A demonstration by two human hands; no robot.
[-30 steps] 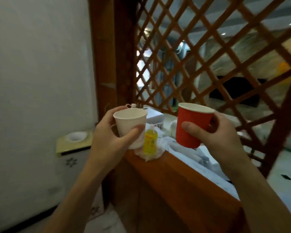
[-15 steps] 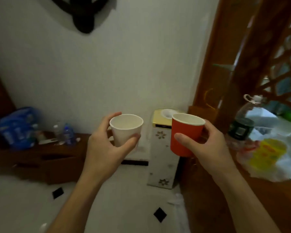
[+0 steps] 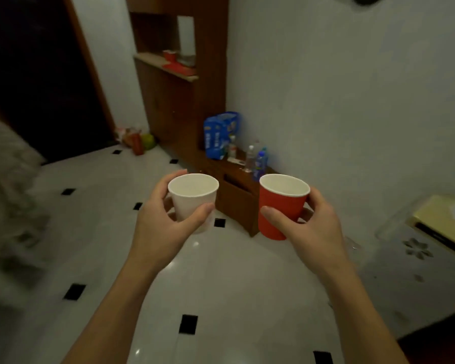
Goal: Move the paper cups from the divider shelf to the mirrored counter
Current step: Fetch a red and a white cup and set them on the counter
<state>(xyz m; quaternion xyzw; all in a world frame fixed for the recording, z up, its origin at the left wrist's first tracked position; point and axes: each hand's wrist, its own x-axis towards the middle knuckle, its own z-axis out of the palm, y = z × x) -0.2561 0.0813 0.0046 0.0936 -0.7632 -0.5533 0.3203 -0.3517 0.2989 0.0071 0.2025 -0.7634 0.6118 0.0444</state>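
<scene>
Carry step: left hand (image 3: 159, 227) wrapped round white paper cup (image 3: 193, 199), right hand (image 3: 309, 227) round red paper cup (image 3: 280, 206), both upright over tiled floor (image 3: 90, 232); keep rims level, grip light, avoid crushing walls.

the room is dim, with a greenish-grey cast and soft grain. the left side falls into near black at the doorway (image 3: 37, 74). small white glints sit on the glossy tiled floor (image 3: 195, 271), marking a light somewhere overhead. the left edge is smeared with motion blur, and the right edge is softer too. straight lines bow outward near the borders. both hands and their cups at the middle are fairly sharp.
</scene>
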